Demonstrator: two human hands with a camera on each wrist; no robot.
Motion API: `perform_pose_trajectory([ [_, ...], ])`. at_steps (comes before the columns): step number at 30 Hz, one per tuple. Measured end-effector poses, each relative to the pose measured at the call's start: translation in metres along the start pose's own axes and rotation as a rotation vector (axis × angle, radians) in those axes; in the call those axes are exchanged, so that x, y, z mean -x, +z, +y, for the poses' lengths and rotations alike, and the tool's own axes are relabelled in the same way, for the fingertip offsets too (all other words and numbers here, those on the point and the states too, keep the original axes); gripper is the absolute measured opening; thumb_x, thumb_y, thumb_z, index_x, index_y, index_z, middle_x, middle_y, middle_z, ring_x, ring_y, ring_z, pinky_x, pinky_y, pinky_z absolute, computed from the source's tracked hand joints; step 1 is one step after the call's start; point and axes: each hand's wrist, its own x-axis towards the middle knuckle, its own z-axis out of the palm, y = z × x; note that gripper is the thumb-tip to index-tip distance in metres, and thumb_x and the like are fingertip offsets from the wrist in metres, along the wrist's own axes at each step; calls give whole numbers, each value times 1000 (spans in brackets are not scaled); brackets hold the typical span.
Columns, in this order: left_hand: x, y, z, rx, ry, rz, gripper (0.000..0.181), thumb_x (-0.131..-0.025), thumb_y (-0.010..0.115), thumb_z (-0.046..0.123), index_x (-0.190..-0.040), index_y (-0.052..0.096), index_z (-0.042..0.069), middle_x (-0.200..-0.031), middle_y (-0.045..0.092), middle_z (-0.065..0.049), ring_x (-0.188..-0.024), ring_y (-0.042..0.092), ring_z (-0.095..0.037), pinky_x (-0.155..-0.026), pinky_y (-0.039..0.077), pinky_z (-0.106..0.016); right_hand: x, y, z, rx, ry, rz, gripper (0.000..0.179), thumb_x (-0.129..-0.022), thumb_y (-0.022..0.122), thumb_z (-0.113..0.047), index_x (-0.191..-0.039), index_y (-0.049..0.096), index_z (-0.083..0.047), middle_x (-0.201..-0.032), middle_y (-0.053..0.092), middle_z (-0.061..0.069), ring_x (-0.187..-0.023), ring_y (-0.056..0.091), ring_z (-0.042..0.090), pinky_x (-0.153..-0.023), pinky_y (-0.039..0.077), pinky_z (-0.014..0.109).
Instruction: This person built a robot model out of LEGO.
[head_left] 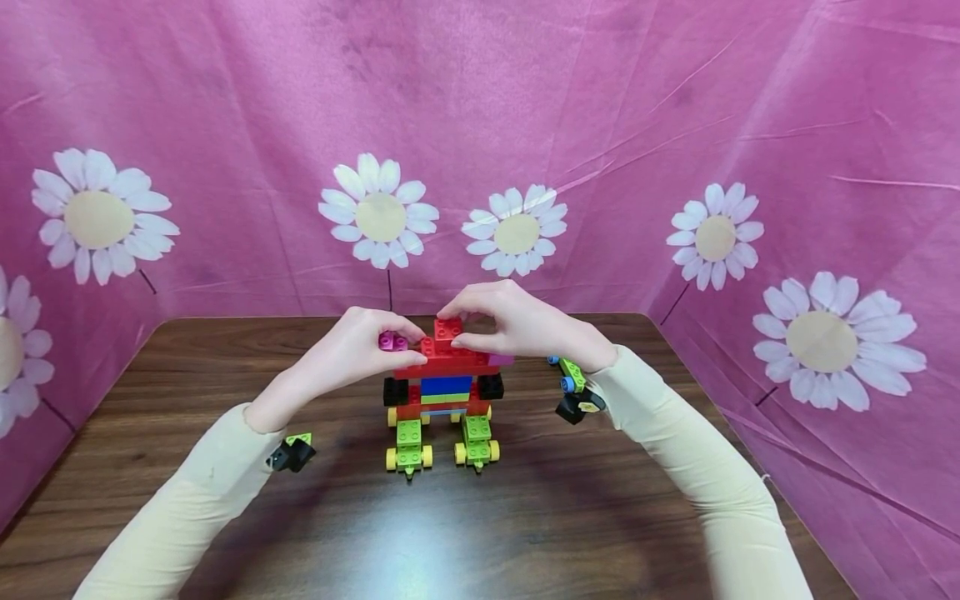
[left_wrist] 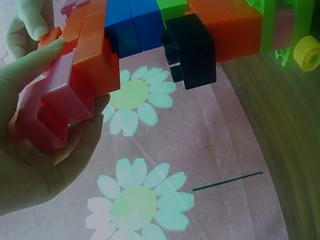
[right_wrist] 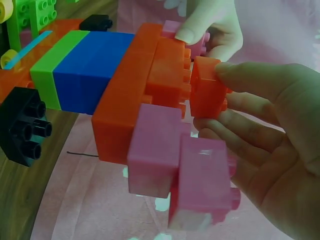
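Observation:
A figure of toy building bricks stands on the table, with a blue middle, black bricks at its sides and lime wheeled bases as feet. My left hand grips its upper left part, thumb against the red bricks and fingers round behind the pink bricks. At the top, my right hand pinches a small red brick between thumb and fingers. That brick is at the studs of the red row; whether it is pressed fully down I cannot tell.
Right of the figure lies a lime piece with blue wheels, partly behind the right wrist. Another lime piece shows beside the left wrist camera. Behind the wooden table hangs a pink cloth with daisies.

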Motion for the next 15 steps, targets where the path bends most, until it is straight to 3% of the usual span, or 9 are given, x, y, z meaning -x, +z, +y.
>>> perform_pose_trajectory([
  [15, -1, 0, 2, -12, 13, 6, 23, -80, 83, 26, -98, 78, 12, -90, 78, -1, -66, 57, -7, -59, 49, -21, 1, 4, -1, -30, 45, -43, 26, -87, 76, -13, -111, 71, -5, -107, 73, 6, -94, 68, 14, -86, 58, 28],
])
